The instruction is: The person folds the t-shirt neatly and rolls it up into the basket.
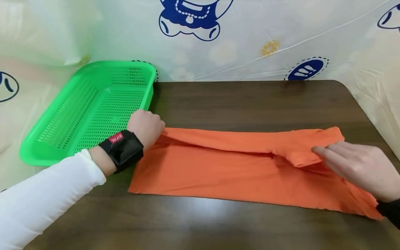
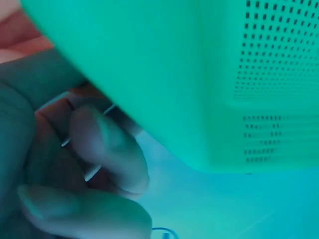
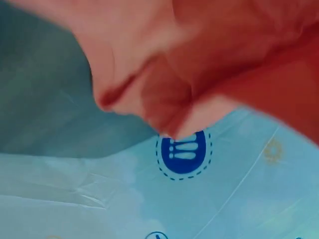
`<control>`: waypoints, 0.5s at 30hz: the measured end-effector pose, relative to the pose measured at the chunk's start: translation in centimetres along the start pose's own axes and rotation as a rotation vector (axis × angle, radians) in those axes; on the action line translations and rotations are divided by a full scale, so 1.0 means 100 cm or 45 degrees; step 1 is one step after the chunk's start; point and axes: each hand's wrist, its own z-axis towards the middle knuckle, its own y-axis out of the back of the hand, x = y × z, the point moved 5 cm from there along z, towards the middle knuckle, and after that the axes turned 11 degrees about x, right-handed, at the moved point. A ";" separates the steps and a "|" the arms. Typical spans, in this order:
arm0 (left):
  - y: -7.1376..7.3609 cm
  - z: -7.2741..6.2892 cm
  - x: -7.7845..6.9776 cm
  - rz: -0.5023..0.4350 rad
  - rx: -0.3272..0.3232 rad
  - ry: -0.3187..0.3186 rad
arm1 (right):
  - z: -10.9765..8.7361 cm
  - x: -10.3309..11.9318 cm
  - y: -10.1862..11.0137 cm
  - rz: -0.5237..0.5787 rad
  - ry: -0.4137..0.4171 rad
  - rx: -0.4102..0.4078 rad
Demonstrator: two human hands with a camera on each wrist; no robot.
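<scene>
A long piece of orange cloth lies across the table, its far edge folded over in a strip. My left hand grips the cloth's far left corner, close beside the green basket. In the left wrist view, the curled fingers show below the basket's side, with a bit of orange at the upper left. Toward the right end, my right hand holds a bunched, raised flap of the cloth, its thumb hidden underneath. Orange folds fill the upper part of the right wrist view and cover the fingers there.
The green perforated basket stands at the left, tilted in the head view. Brown tabletop shows behind and in front of the cloth. A pale printed plastic sheet hangs behind the table and surrounds its sides.
</scene>
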 end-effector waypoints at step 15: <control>-0.005 -0.016 -0.034 0.452 0.310 0.041 | -0.025 0.049 -0.017 0.064 -0.014 0.115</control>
